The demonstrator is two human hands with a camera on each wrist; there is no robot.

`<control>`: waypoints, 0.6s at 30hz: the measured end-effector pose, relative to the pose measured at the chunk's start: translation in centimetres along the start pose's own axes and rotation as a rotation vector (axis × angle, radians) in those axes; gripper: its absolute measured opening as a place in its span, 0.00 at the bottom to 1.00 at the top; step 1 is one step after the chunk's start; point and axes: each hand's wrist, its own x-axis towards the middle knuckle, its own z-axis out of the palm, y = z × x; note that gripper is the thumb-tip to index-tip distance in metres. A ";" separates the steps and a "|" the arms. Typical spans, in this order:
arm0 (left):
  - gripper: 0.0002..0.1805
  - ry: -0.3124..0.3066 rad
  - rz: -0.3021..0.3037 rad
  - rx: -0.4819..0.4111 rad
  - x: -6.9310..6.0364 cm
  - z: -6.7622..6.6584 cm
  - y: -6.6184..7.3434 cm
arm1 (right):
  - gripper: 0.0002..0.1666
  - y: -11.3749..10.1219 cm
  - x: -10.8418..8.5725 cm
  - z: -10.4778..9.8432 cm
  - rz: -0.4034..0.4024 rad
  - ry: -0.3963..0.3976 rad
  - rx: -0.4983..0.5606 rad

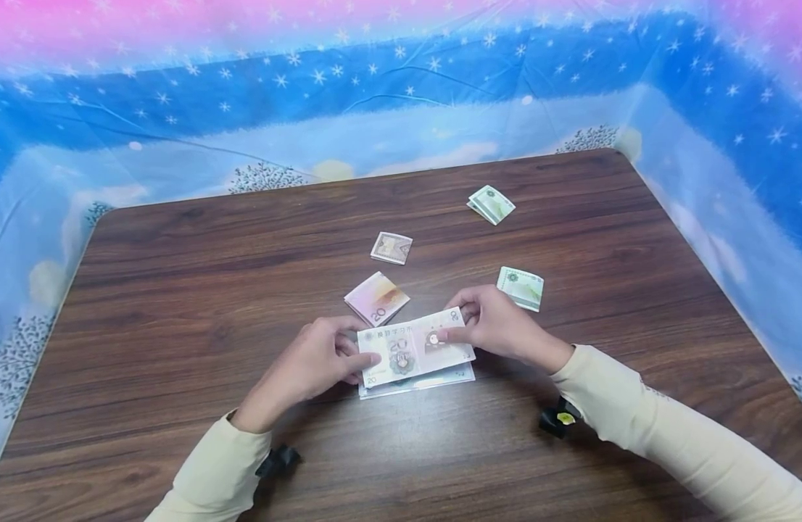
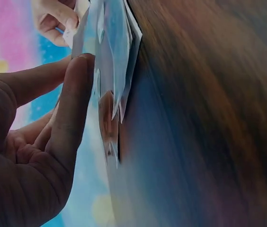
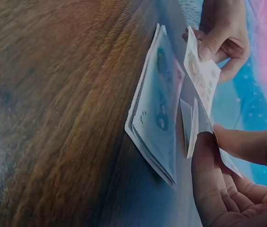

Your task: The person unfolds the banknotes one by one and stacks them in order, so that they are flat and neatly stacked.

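Note:
A pale play banknote (image 1: 410,348) printed with 20 is stretched out flat between both hands. My left hand (image 1: 316,355) pinches its left end, thumb on top. At the other end, my right hand (image 1: 499,326) pinches the note between thumb and fingers. Beneath it on the table lies a small stack of banknotes (image 1: 433,379), mostly covered in the head view. The right wrist view shows this bluish stack (image 3: 155,113) apart from the raised note (image 3: 202,78). Just beyond the hands rests a folded pink-and-orange 20 note (image 1: 378,293).
A folded brownish note (image 1: 391,248) lies farther back on the brown wooden table (image 1: 212,290). Two folded green notes sit to the right, one near note (image 1: 522,288) by the right hand and one far note (image 1: 492,204). A snowflake-patterned cloth (image 1: 309,80) hangs around the table.

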 end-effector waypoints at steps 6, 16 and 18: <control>0.24 0.006 -0.002 0.170 0.2 0.1 0.0 | 0.14 0.2 0.0 0.4 -0.046 -0.013 -0.150; 0.26 0.010 -0.054 0.276 0.2 0.4 0.0 | 0.17 0.8 -0.1 1.1 -0.081 -0.009 -0.327; 0.25 0.013 -0.064 0.288 0.2 0.5 0.1 | 0.18 0.8 -0.1 1.2 -0.082 -0.006 -0.356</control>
